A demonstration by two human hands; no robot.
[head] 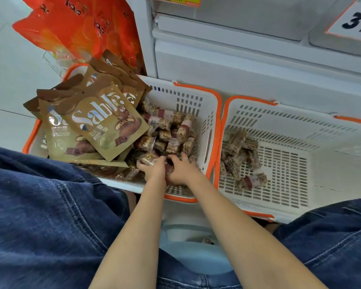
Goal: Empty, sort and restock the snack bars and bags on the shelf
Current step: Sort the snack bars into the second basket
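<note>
Two white baskets with orange rims stand side by side on the floor. The left basket holds several brown Sablé bags stacked on its left half and a heap of clear-wrapped snack bars on its right half. My left hand is closed around a snack bar at the near edge of the heap. My right hand sits beside it, fingers curled into the bars. The right basket holds several bars in its left part.
Red-orange snack bags hang or lean at the upper left above the left basket. A white shelf unit with an orange price tag rises behind the baskets. My knees in blue jeans flank both arms.
</note>
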